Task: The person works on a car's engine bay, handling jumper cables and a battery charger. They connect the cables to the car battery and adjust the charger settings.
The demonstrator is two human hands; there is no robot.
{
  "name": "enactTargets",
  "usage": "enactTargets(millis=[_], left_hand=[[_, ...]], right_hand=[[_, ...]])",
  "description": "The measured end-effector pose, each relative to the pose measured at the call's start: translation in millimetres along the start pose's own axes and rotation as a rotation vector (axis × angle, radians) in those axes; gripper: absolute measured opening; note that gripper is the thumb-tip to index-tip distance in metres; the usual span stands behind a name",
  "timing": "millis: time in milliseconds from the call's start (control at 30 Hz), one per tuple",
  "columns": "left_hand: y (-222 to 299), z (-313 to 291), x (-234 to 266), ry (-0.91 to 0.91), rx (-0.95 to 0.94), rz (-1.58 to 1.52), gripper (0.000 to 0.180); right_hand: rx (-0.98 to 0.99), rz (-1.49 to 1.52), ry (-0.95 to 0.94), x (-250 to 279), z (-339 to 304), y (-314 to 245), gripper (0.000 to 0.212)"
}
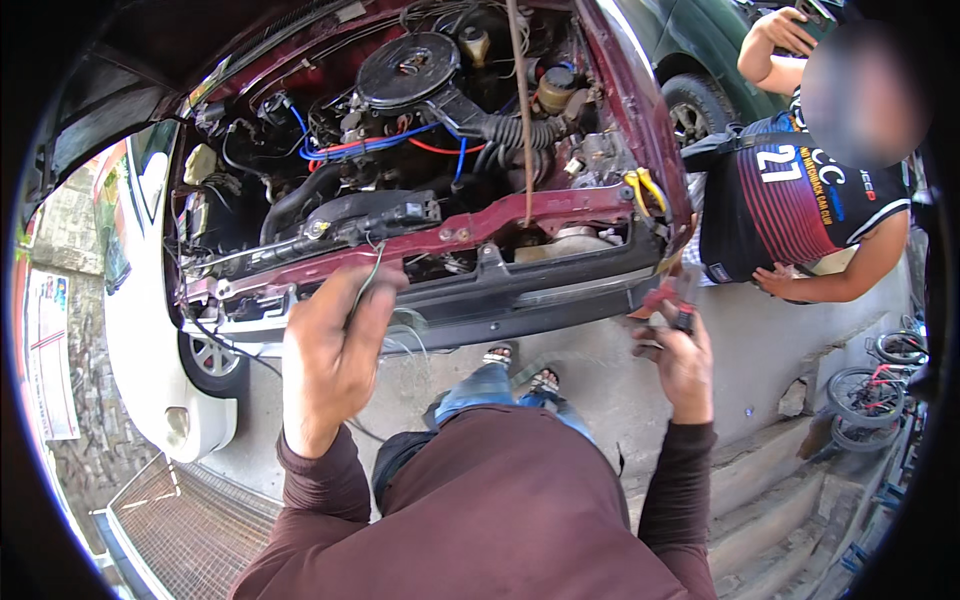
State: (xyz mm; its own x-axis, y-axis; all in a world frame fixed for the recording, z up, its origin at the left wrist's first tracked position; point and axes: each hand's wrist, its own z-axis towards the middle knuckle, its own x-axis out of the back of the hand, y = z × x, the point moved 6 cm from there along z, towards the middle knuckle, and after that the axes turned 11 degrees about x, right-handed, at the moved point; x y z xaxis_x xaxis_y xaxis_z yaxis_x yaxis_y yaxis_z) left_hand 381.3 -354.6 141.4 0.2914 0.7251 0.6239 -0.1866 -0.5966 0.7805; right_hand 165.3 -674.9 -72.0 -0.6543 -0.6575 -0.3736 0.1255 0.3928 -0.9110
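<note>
Fingers (338,290) of the left hand (330,370), at 8 o'clock from the middle of the view, curl loosely toward the thumb around a thin green wire (373,268), a narrow gap showing at the base of the thumb; how hard they pinch cannot be told. Near 4 o'clock, the right hand (682,368) has its fingers bent closed around a red-and-black tool (685,318), its tip blurred. Both hands are raised in front of a maroon car (440,238) whose open engine bay spans 10 to 1 o'clock, with a round black air cleaner (408,68) at 11 and blue and red cables running below it. A rod (523,110) stands upright in the bay, and a pair of yellow handles (646,190) rests on its front corner at 2 o'clock. Beyond that corner is another person (780,215) in a dark sleeveless jersey, one hand lifted. A white car (150,320) sits at 9 o'clock; bicycles (868,395) stand just past 3.
</note>
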Motion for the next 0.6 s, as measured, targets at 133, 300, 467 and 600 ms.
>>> enactTargets(millis=[133, 300, 467, 600], left_hand=[[-8.5, -7.2, 43.9, 0.037, -0.341, -0.442, 0.038], [-1.4, 55.1, 89.8, 0.253, -0.489, -0.670, 0.046], [35.1, 84.0, 97.0, 0.131, -0.558, -0.587, 0.047], [52.7, 90.4, 94.7, 0.016, -0.677, -0.493, 0.050]], right_hand=[[-0.040, 0.166, -0.179, -32.0, -30.6, -14.1, 0.074], [-0.089, 0.271, -0.328, -103.6, -32.2, 5.3, 0.074], [0.084, -0.314, -0.798, -218.3, 22.5, 19.6, 0.051], [0.522, -0.893, -0.994, -297.3, 65.0, 50.8, 0.041]])
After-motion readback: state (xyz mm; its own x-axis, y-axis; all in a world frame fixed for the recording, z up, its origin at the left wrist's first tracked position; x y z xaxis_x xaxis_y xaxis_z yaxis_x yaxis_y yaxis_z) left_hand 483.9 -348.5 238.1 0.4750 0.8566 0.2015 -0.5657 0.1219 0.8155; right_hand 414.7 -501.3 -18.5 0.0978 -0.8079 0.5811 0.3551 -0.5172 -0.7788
